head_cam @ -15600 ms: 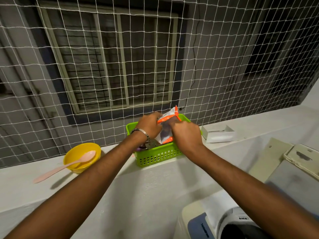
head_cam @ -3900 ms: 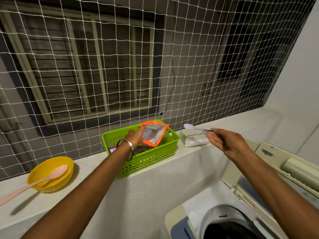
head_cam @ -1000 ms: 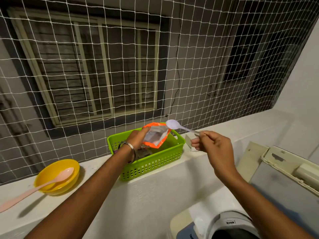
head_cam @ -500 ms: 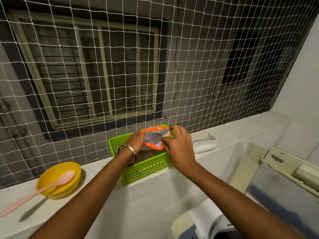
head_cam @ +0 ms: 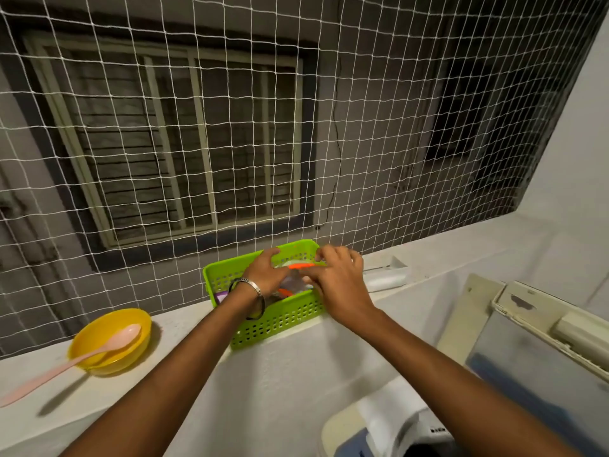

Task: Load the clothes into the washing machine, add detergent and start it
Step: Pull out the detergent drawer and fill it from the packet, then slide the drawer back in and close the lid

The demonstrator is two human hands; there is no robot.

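Note:
An orange-edged silver detergent pouch (head_cam: 298,272) sits low inside the green perforated basket (head_cam: 280,319) on the white ledge. My left hand (head_cam: 265,272), with a bracelet on the wrist, grips the pouch's left side. My right hand (head_cam: 336,278) pinches its top edge from the right. The small white spoon is hidden. The top-loading washing machine (head_cam: 405,427) shows at the bottom right, with its lid (head_cam: 540,351) raised. No clothes show inside.
A yellow bowl (head_cam: 110,339) with a long pink spoon (head_cam: 66,364) rests on the ledge (head_cam: 184,324) to the left. A white box (head_cam: 385,278) lies right of the basket. White netting (head_cam: 296,127) closes off the ledge's far side.
The pouch has gone from held up and open to pressed down into the basket. My right hand, which held a small white spoon a second ago, now pinches the pouch's top.

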